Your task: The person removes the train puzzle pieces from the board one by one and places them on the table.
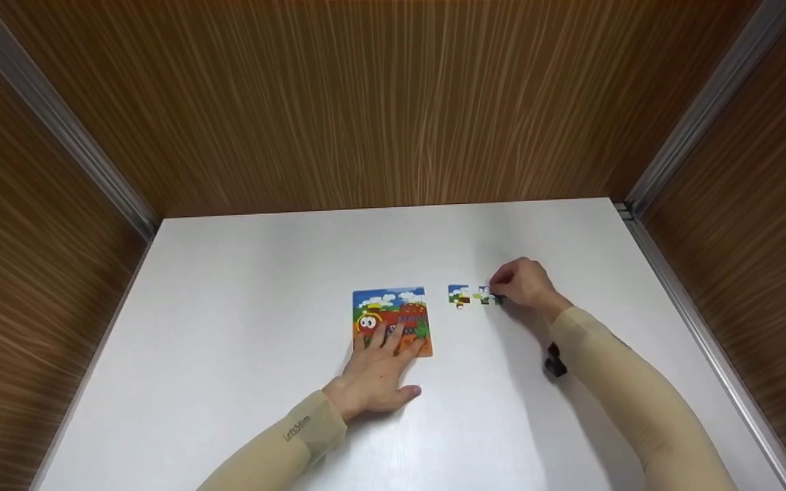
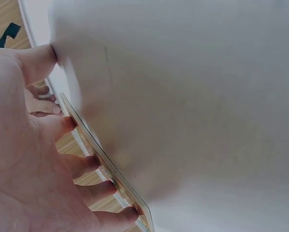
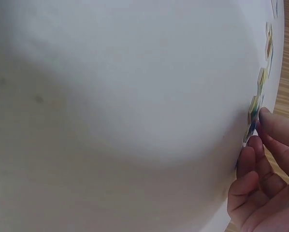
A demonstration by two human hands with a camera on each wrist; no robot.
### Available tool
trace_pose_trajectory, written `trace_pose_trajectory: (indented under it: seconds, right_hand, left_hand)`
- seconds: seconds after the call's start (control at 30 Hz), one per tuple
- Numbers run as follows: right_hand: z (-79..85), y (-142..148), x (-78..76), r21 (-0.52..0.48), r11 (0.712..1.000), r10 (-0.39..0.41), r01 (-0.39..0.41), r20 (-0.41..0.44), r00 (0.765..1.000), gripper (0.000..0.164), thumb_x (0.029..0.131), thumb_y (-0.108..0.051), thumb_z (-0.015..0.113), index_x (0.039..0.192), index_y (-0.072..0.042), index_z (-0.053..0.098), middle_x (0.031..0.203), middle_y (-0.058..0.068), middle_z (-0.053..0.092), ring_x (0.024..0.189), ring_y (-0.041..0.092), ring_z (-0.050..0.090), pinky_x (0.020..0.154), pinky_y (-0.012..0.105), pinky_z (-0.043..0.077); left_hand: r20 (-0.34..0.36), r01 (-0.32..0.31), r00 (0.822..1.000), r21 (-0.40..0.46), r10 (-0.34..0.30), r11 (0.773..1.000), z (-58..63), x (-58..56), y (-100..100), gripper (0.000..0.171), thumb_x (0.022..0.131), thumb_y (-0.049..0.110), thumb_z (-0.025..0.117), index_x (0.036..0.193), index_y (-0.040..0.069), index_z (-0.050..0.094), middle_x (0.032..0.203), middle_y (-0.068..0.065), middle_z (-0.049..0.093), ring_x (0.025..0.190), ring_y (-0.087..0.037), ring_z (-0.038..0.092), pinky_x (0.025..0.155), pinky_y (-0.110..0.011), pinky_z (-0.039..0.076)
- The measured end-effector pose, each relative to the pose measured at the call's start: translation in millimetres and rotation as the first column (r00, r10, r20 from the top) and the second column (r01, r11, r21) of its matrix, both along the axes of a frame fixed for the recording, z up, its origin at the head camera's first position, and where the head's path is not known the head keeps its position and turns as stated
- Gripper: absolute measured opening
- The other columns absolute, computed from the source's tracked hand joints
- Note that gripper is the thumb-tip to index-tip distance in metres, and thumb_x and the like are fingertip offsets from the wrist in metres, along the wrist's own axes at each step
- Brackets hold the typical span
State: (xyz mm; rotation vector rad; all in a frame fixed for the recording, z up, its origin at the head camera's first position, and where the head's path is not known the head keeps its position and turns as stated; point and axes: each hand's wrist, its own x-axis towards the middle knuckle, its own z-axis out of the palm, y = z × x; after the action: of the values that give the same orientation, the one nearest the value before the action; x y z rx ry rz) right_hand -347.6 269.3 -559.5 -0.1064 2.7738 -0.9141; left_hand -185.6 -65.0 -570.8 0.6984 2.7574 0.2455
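Note:
A colourful jigsaw puzzle [image 1: 390,298], showing a red cartoon face with big eyes under a blue sky, lies flat on the white table. My left hand [image 1: 378,375] rests on its lower part, fingers spread and nearly straight; in the left wrist view the fingertips [image 2: 108,186] touch its surface. To the right of it lie loose puzzle pieces, one of them a blue, white and green piece [image 1: 458,294]. My right hand [image 1: 524,283] pinches a puzzle piece [image 3: 253,112] between thumb and fingers at the right end of the row, partly hiding it.
The white table [image 1: 263,286] is bounded by a wood-patterned back wall [image 1: 393,102] and side panels with metal edge strips. A small black object [image 1: 555,363] shows beside the right sleeve.

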Motion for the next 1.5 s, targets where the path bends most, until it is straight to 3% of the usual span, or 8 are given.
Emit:
trace_pose_trajectory:
  seconds: [0.23,0.43,0.67,0.97,1.2,1.5]
  right_hand:
    - [2.5,0.4,2.1,-0.021,1.0,-0.018,0.019,0.019,1.0,0.015,0.103,-0.016,0.08,0.113,-0.007,0.086,0.116,0.015,0.081,0.103,0.027,0.068,0.084,0.03,0.056]
    - [6.8,-2.4,3.9,-0.024,1.0,-0.018,0.018,-0.03,0.999,0.016,0.102,-0.016,0.08,0.113,-0.007,0.086,0.113,0.015,0.082,0.1,0.026,0.068,0.08,0.027,0.053]
    - [11.0,-13.1,6.5,-0.074,0.997,-0.032,0.03,-0.019,0.999,0.014,0.103,-0.015,0.079,0.115,-0.009,0.085,0.113,0.012,0.078,0.098,0.024,0.065,0.076,0.027,0.054]
    - [16.1,-34.2,10.8,-0.063,0.996,0.052,-0.058,-0.086,0.995,0.014,0.103,-0.015,0.079,0.112,-0.008,0.086,0.108,0.011,0.08,0.091,0.022,0.066,0.071,0.026,0.053]
    - [15.6,-48.0,15.4,-0.046,0.99,0.123,-0.132,-0.153,0.981,0.014,0.101,-0.013,0.081,0.11,-0.005,0.087,0.103,0.013,0.082,0.088,0.022,0.069,0.073,0.026,0.052]
    - [15.2,-67.9,20.5,-0.074,0.969,0.222,-0.237,-0.173,0.96,0.014,0.097,-0.012,0.082,0.107,-0.003,0.086,0.101,0.014,0.084,0.082,0.017,0.071,0.073,0.025,0.053]
  left_hand:
    - [0.002,0.002,1.0,0.011,-0.002,1.0,0.2,0.8,-0.2,0.084,0.106,0.064,0.061,0.178,0.032,0.035,0.189,-0.015,0.024,0.175,-0.049,0.022,0.134,-0.081,0.024]
    - [-0.008,0.005,1.0,0.003,-0.005,1.0,-0.5,-0.3,-0.3,0.084,0.105,0.065,0.061,0.178,0.032,0.036,0.189,-0.015,0.025,0.175,-0.049,0.023,0.133,-0.082,0.025]
    - [-0.005,0.002,1.0,0.001,-0.002,1.0,-1.6,-0.7,0.3,0.084,0.105,0.066,0.061,0.178,0.032,0.036,0.189,-0.014,0.025,0.175,-0.048,0.023,0.132,-0.082,0.026]
    - [-0.006,0.001,1.0,-0.012,-0.001,1.0,-0.7,-0.8,0.1,0.085,0.104,0.067,0.06,0.178,0.032,0.036,0.189,-0.014,0.024,0.175,-0.047,0.024,0.133,-0.081,0.026]
    - [0.005,-0.004,1.0,-0.004,0.004,1.0,-1.1,-1.1,-0.3,0.085,0.104,0.068,0.06,0.178,0.034,0.034,0.19,-0.013,0.023,0.175,-0.048,0.023,0.134,-0.081,0.024]
    - [-0.029,0.006,1.0,-0.016,-0.006,1.0,-2.0,-1.7,0.3,0.084,0.104,0.067,0.061,0.177,0.032,0.037,0.188,-0.015,0.028,0.174,-0.047,0.027,0.133,-0.08,0.028]
